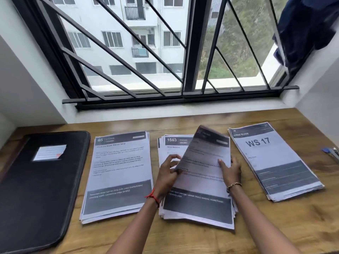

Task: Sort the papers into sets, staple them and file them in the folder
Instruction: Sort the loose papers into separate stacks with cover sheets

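On the wooden table (183,241), under a barred window (128,52), three piles of printed papers in a row, each apart from the next. At the far left, flat and closed, a black folder (36,189) with a pale label (49,152) on its cover. Just beside it, the left pile (119,171), headed "85 KITCHEN", squared up fairly neatly. In the centre, the middle pile (171,142), headed "1563 KITCHEN", its edges a little fanned. Over that pile, the top sheet (205,158), skewed to the stack, its upper left part lifted and curled, its lower end down on the papers. Pinched at its left edge between the thumb and curled fingers of the left hand (167,177), with a red thread (153,196) round that wrist. Gripped at its right edge by the right hand (231,171), thumb laid on the printed face, fingers tucked behind, with a thin bracelet (233,185) on that wrist. To the right, angled away, the right pile (271,162), headed "LIVING ROOM" and "WS 17". At the table's right edge, cut by the frame, a blue and metal object (330,153), too blurred to name. At the upper right, over the sill, a dark blue cloth (308,28).
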A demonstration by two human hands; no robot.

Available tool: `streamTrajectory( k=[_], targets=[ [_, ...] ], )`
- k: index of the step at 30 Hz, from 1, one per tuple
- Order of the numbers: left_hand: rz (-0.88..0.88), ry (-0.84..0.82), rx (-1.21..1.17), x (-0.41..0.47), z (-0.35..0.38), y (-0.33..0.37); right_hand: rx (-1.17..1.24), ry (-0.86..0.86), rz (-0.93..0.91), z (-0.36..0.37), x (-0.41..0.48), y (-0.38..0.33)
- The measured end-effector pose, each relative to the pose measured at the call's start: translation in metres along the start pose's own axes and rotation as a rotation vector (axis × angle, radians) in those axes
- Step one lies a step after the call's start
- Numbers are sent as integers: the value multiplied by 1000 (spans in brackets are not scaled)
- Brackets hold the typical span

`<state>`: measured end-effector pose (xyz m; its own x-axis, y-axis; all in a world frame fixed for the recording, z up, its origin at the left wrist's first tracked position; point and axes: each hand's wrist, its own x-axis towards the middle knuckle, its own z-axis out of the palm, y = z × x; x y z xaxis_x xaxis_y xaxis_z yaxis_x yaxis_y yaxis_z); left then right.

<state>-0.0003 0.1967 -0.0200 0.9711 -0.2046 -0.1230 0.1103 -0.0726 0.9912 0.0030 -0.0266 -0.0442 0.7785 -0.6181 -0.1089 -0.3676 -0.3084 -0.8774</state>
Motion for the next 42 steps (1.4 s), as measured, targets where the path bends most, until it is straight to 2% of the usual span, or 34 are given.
streamTrajectory(
  k=[4,9,12,15,18,20,31,36,42],
  targets=[
    [42,88,-1,-4,6,4,139,-41,69,-9,0,2],
    [40,138,6,-8,10,6,270,-3,98,-18,-4,2],
    [19,158,206,-5,14,4,201,7,66,-20,-3,5],
    [-27,276,475,3,14,-7,157,-17,60,-20,6,5],
    [-147,213,623,4,10,-16,98,-54,25,-20,15,2],
    [-153,174,686,4,8,-23,96,-51,16,-19,18,-1],
    [-53,386,574,9,12,-20,80,-158,34,-10,25,-5],
    [60,490,561,11,14,-10,72,-176,16,-9,24,-8],
    [106,515,518,16,15,-5,54,-160,-1,-8,20,-7]
  ],
)
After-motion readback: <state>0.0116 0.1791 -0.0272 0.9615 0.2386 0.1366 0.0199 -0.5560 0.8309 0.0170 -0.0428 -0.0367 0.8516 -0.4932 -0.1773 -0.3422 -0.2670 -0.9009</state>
